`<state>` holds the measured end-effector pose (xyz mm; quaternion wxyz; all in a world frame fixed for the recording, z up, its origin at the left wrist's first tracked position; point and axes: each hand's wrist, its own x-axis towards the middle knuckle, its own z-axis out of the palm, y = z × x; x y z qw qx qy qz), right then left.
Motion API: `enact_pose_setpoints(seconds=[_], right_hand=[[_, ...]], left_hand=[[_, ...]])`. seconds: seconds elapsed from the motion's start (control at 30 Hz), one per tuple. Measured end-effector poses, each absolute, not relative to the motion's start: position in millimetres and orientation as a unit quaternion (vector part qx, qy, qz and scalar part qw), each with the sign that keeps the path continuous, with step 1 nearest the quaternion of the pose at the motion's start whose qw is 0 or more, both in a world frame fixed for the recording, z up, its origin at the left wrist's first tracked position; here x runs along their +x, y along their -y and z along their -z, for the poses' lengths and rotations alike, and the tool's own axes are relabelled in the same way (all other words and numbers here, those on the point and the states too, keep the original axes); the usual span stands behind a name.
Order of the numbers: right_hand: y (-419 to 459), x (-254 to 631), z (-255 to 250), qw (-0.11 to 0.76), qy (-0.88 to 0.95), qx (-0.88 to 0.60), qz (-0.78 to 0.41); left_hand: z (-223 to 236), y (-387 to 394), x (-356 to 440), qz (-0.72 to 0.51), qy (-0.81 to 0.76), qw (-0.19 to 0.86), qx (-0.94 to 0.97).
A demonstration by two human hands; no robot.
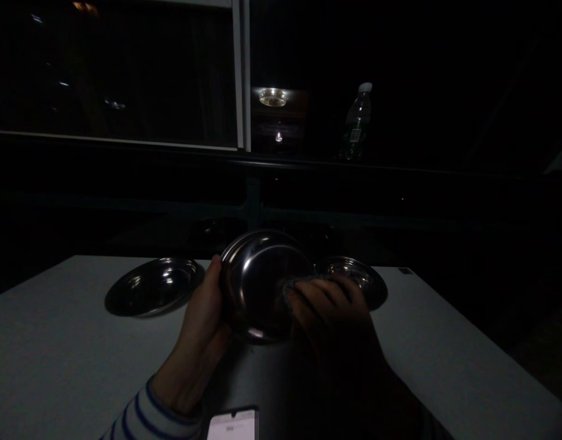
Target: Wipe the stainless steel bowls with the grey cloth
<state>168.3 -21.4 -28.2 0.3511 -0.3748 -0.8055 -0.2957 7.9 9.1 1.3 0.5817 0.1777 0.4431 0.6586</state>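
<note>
A shiny metal bowl [262, 293] is held up over the table, tilted so that its outer bottom faces me. My left hand [205, 311] grips its left rim, with the fingers partly hidden behind it. My right hand [331, 311] is closed on a grey, rough-looking scrubbing pad [290, 290] and presses it against the right side of the bowl's bottom. Most of the pad is covered by my fingers. One metal bowl [155, 287] sits on the table to the left, and another metal bowl [354, 278] is behind my right hand.
The white table [46, 330] fills the lower view in dim light. A phone [232, 425] with a lit screen lies at the near edge. Behind the table, a clear bottle [358, 125] with a white cap stands on a ledge by the dark window [110, 73].
</note>
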Motion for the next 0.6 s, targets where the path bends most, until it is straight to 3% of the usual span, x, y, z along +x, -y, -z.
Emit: enact_pose_setpoints(seconds=[0.6], right_hand=[[17.6,166.8,29.4,0.337,0.815,-0.397,0.255]], left_hand=[[6.7,-9.0,20.2,-0.595,-0.464,0.626,0.195]])
